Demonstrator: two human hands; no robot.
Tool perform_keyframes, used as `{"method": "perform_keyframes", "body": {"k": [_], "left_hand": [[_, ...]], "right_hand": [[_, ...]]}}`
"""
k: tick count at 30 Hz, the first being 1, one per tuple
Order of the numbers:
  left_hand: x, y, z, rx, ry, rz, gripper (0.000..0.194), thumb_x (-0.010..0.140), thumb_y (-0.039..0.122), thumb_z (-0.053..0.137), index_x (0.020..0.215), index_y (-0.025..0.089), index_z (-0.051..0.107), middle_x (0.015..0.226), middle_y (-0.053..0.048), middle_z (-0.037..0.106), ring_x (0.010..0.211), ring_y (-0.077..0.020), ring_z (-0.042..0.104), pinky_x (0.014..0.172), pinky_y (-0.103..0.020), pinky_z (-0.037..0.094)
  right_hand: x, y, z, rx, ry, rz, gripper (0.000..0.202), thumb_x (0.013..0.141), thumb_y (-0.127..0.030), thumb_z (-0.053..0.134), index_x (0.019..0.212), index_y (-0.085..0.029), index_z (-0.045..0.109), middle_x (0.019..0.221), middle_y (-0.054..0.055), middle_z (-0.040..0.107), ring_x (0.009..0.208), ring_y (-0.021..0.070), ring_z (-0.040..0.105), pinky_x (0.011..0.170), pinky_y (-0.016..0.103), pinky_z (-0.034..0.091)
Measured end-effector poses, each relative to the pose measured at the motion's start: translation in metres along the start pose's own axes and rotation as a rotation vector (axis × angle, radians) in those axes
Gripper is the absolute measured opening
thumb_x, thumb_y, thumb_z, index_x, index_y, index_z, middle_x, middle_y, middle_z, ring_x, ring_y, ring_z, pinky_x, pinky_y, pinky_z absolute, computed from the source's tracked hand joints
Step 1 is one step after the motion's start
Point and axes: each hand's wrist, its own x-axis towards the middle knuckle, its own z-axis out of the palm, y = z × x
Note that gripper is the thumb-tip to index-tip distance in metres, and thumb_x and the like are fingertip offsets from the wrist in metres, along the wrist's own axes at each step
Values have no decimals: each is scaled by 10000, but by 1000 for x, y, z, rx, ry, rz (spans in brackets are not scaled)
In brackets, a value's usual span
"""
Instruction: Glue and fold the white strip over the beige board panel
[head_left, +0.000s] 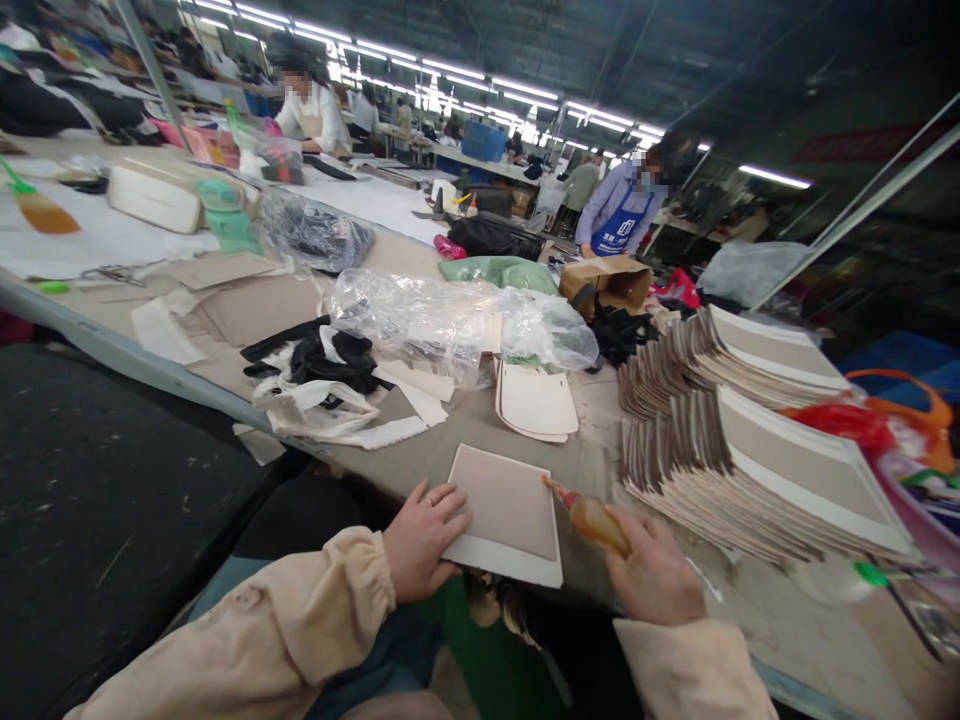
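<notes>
Large workshop hall, dark ceiling point(675, 60) hung with long rows of fluorescent tube lights point(465, 75), long grey counter point(525, 460) running into the distance, more counters behind, dark floor point(112, 500) at left, slanted metal poles point(862, 205) at right

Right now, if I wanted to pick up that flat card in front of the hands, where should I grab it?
Probably by the near white edge of the flat card, coming from the front. That edge seems to hang over the table edge, so fingers could slip under. The left hand already rests on its left side; the right hand holds a glue bottle at its right edge.
</notes>
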Motion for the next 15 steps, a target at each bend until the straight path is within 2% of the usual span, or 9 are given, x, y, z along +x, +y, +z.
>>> {"method": "perform_keyframes", "body": {"k": [8, 12, 15], "left_hand": [[1, 1, -1, -5, -5, -13, 660, 671, 428, 651, 1267, 221, 459, 1351, -108, 421, 1298, -340, 267, 1076, -586, 122], [1, 1, 0, 3, 4, -4, 672, 662, 452, 658, 1261, 219, 463, 1340, -116, 426, 1286, -350, 283, 1068, -593, 131], [0, 0, 1, -7, 37, 2, 689, 657, 513, 653, 1256, 224, 470, 1329, -116, 440, 1279, -349, 297, 1067, -584, 138]], "right_hand": [[-1, -5, 3, -9, -8, -14, 312, 770, -268, 553, 1070, -242, 634, 817, 52, 574, 655, 195, 571, 529, 277, 420], [5, -34, 15, 111, -73, -51, 347, 758, -242, 582, 1102, -260, 626, 842, 52, 587, 701, 204, 586, 570, 281, 456], [11, -63, 26, 394, -139, -31, 395, 737, -246, 598, 1132, -264, 611, 935, 45, 612, 821, 211, 609, 734, 304, 502]]}}
